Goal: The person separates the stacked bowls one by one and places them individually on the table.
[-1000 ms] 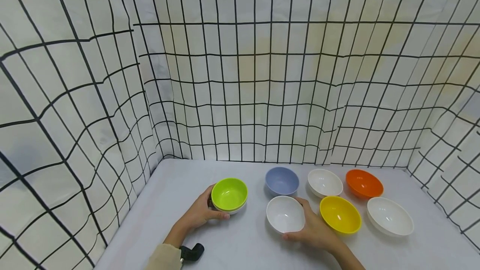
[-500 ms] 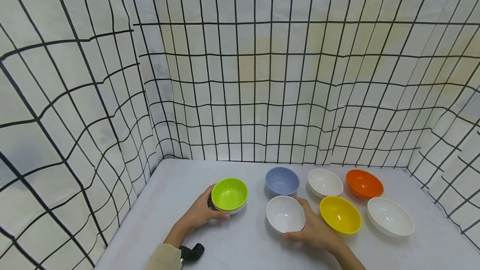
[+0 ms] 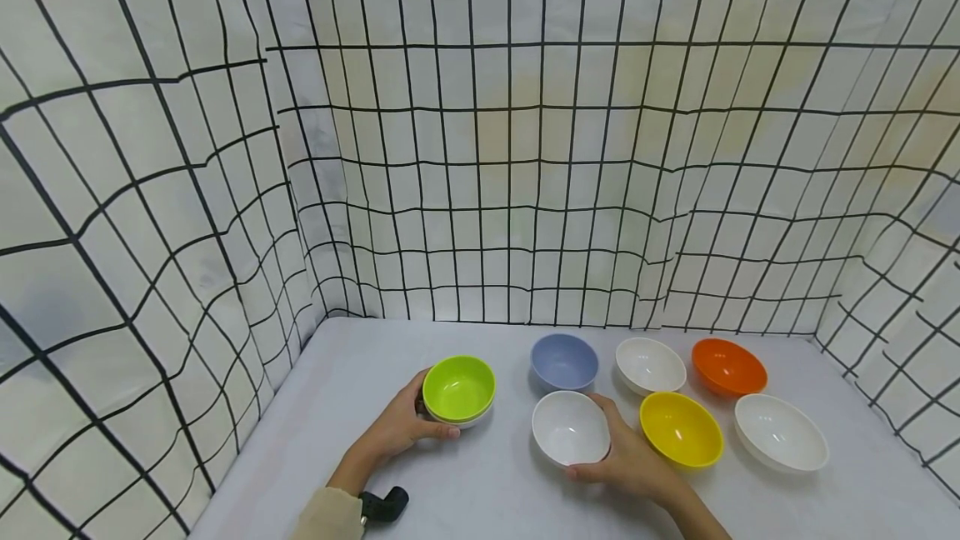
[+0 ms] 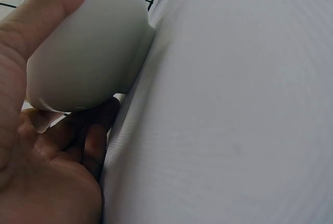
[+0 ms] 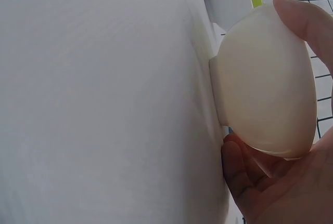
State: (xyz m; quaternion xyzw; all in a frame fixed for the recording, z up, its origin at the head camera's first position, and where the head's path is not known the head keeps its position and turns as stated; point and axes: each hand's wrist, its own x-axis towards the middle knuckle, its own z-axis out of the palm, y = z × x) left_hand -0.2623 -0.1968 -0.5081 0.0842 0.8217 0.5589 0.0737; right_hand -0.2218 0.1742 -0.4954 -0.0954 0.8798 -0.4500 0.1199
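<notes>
A lime-green bowl (image 3: 459, 388) sits nested in a white bowl (image 4: 91, 47), of which only a strip shows below it in the head view. My left hand (image 3: 408, 421) grips this pair from the left, thumb along the near side and fingers round the far side. To the right, my right hand (image 3: 633, 457) holds a second white bowl (image 3: 572, 429) by its right side, thumb in front and fingers behind. In the right wrist view that white bowl (image 5: 265, 81) stands with its foot on the white cloth. Nothing is visible inside the lime-green bowl or the second white bowl.
Behind the held white bowl stands a blue bowl (image 3: 564, 362). On the right are another white bowl (image 3: 650, 366), an orange bowl (image 3: 728, 367), a yellow bowl (image 3: 681, 430) and a wide white bowl (image 3: 780, 432). A black-gridded white curtain (image 3: 495, 140) encloses the table (image 3: 480, 494).
Both hands keep their hold on the bowls. The white bowl in my right hand has shifted very slightly, and everything else stays where it was.
</notes>
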